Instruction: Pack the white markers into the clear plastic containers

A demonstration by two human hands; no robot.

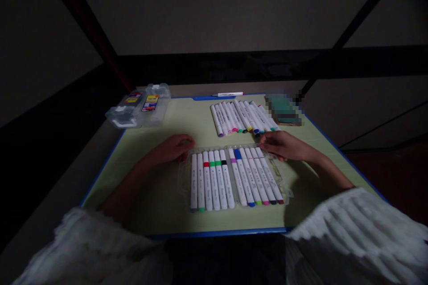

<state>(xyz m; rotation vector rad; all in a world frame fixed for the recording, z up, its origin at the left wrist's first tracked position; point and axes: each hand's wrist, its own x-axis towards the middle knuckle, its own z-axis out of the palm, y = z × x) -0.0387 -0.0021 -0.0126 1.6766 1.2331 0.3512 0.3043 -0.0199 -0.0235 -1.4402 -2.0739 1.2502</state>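
Observation:
A clear plastic tray (pixel 233 176) lies near the front of the table, with two groups of white markers (pixel 214 187) side by side in it. Several of these markers have coloured bands or ends: red, green, black, purple and blue. My left hand (pixel 177 146) is at the tray's far left corner, its fingers curled against the edge. At the far right corner, my right hand (pixel 284 144) has its fingers closed on the rim. Just beyond the right fingers lies a row of loose white markers (pixel 230 116) with coloured ends, some overlapping.
A clear plastic case (pixel 155 111) with a yellow label stands at the table's far left. One marker (pixel 230 94) lies along the back edge by a blue clip. A green, pixelated item (pixel 284 109) is at the far right. The table (pixel 140 205) has a blue rim.

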